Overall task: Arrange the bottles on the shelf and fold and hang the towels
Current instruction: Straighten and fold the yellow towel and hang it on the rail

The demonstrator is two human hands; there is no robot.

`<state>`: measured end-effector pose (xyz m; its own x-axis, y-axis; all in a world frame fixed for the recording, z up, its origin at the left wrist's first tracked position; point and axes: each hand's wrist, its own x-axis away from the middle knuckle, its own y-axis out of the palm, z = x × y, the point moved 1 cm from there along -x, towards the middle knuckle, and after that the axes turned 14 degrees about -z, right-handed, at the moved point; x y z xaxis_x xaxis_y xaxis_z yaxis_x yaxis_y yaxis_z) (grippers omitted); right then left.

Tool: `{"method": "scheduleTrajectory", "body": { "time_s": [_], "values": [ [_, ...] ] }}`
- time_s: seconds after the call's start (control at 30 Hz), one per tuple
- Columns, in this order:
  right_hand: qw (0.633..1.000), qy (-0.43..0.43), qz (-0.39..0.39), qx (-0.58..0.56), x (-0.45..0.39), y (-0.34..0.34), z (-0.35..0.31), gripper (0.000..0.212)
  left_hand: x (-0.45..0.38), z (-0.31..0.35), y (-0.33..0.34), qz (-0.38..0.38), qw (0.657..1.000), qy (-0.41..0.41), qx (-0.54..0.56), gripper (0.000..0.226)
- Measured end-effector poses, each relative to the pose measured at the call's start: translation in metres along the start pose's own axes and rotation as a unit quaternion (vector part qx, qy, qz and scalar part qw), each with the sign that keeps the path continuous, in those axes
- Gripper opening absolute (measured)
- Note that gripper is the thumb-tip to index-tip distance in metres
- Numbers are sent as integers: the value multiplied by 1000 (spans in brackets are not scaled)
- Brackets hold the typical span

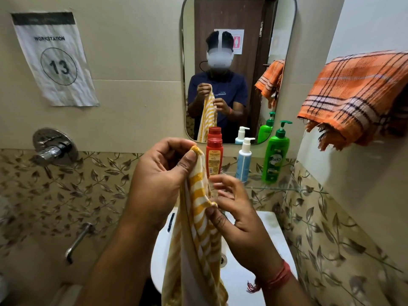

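Observation:
A yellow-and-white striped towel (198,239) hangs down over the white sink (267,235). My left hand (159,180) pinches its top corner. My right hand (234,219) pinches the towel's edge lower down, thumb on the cloth, other fingers spread. Behind them a red bottle (214,157), a pale blue pump bottle (244,161) and a green pump bottle (276,156) stand upright in a row on the glass shelf (287,189). An orange checked towel (357,98) hangs folded over a rail on the right wall.
A mirror (238,23) above the shelf reflects me and the towels. On the left wall are a chrome mixer knob (53,149), a spout (78,241) and a paper sign numbered 13 (55,60). Patterned tiles run along both walls.

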<state>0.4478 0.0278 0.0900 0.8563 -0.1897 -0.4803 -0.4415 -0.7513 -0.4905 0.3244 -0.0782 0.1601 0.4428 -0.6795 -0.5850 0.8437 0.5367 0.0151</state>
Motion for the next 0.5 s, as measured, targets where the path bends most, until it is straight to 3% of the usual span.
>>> {"method": "scheduleTrajectory", "body": {
  "time_s": [0.2, 0.37, 0.5],
  "values": [
    [994, -12, -82, -74, -1, -13, -1, 37, 10, 6, 2, -14, 1000, -3, 17, 15],
    [999, -24, -46, 5, 10, -15, 2, 55, 20, 5, -6, 111, 993, -20, 30, 12],
    [992, -9, -124, 35, 19, -8, 4, 39, 28, 7, -2, 139, 990, -11, 30, 11]
  ]
}}
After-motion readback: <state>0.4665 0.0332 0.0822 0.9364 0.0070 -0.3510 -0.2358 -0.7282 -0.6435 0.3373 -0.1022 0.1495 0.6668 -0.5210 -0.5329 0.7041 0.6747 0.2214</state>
